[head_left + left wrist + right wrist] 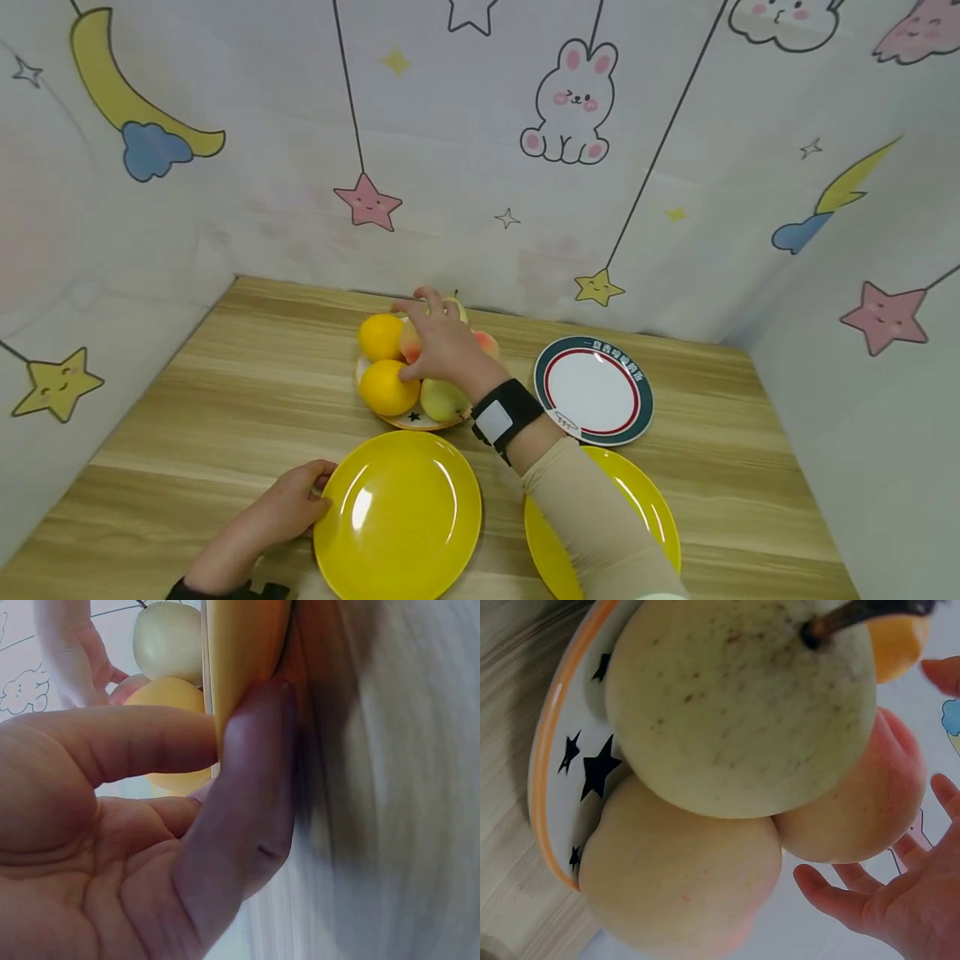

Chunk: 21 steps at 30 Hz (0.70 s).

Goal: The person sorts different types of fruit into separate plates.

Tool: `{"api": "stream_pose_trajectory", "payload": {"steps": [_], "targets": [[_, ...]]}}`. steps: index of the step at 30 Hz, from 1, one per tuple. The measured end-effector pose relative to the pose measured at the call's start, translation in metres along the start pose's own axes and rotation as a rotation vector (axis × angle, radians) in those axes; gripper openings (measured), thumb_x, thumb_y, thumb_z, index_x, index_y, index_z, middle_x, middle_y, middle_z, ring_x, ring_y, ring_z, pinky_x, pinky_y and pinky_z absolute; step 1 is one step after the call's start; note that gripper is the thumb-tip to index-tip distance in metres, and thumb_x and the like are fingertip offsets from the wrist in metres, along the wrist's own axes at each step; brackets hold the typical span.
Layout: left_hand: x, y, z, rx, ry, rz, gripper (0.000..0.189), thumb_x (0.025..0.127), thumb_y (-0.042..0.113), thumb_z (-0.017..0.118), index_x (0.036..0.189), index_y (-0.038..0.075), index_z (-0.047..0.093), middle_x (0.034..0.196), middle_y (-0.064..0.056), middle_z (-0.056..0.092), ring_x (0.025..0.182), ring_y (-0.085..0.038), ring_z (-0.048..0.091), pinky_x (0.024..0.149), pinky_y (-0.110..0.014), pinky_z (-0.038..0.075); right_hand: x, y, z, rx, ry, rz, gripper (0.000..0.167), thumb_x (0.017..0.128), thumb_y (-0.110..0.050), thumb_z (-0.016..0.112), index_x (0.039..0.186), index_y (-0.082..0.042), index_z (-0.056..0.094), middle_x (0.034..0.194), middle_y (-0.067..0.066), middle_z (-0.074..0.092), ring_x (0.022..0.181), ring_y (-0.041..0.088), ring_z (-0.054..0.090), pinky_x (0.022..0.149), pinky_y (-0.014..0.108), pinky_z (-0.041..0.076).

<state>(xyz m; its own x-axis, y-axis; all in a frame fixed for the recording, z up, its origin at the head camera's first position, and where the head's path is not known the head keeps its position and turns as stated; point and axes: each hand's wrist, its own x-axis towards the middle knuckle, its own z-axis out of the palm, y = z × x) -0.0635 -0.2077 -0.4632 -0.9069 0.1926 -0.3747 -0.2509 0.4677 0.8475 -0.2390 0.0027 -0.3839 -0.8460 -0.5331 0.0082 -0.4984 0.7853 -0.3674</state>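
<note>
My left hand (pixel 288 510) pinches the left rim of a round yellow plate (pixel 401 521); in the left wrist view the thumb lies on top and a finger is under the rim (pixel 251 637). Over a star-patterned dish (pixel 544 780) of fruit, my right hand (pixel 450 348) reaches with its fingers spread. Its thumb is close to the front orange (pixel 390 388), and its fingertips are above a peach (pixel 409 342). A second orange (pixel 379 336), a green pear (pixel 441 402) and another peach (pixel 487 343) surround it. A speckled pear (pixel 742 712) fills the right wrist view.
Another yellow plate (pixel 660 521) lies at the right, partly hidden by my right sleeve (pixel 600 517). Behind it sits a white plate (pixel 592 387) with a dark green rim. Printed cloth walls (pixel 465 125) enclose the wooden table (pixel 210 400) at the back and sides.
</note>
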Motion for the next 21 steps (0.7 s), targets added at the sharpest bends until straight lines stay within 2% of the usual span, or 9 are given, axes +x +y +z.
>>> {"api": "stream_pose_trajectory", "payload": {"steps": [5, 10, 17, 21], "targets": [[0.000, 0.002, 0.001, 0.003, 0.006, -0.013, 0.040, 0.086, -0.013, 0.054, 0.124, -0.020, 0.045, 0.102, -0.016, 0.056, 0.076, -0.021, 0.060, 0.056, -0.034, 0.056, 0.001, 0.000, 0.002, -0.006, -0.049, 0.015, 0.084, 0.070, -0.034, 0.085, 0.140, -0.035, 0.038, 0.154, 0.002, 0.016, 0.126, 0.036, 0.034, 0.095, 0.050, 0.046], [0.000, 0.003, 0.002, 0.008, 0.020, -0.029, 0.040, 0.085, -0.014, 0.054, 0.124, -0.020, 0.046, 0.101, -0.016, 0.056, 0.075, -0.021, 0.060, 0.055, -0.035, 0.056, 0.001, 0.003, 0.003, -0.034, -0.054, 0.009, 0.083, 0.071, -0.033, 0.085, 0.140, -0.035, 0.038, 0.153, 0.004, 0.019, 0.123, 0.036, 0.036, 0.093, 0.046, 0.047], [-0.001, 0.003, 0.000, 0.016, 0.003, -0.006, 0.038, 0.086, -0.013, 0.054, 0.123, -0.020, 0.046, 0.100, -0.016, 0.055, 0.076, -0.021, 0.060, 0.056, -0.033, 0.056, 0.003, 0.008, 0.007, -0.067, -0.067, -0.006, 0.078, 0.074, -0.032, 0.082, 0.140, -0.033, 0.041, 0.148, 0.005, 0.023, 0.118, 0.033, 0.038, 0.090, 0.042, 0.047], [0.000, 0.004, 0.001, 0.012, 0.003, -0.016, 0.039, 0.086, -0.012, 0.054, 0.123, -0.019, 0.046, 0.101, -0.015, 0.055, 0.077, -0.020, 0.060, 0.057, -0.033, 0.056, 0.005, 0.010, 0.008, -0.070, -0.073, -0.008, 0.074, 0.074, -0.029, 0.081, 0.138, -0.032, 0.044, 0.147, 0.004, 0.025, 0.115, 0.031, 0.039, 0.087, 0.040, 0.048]]}}
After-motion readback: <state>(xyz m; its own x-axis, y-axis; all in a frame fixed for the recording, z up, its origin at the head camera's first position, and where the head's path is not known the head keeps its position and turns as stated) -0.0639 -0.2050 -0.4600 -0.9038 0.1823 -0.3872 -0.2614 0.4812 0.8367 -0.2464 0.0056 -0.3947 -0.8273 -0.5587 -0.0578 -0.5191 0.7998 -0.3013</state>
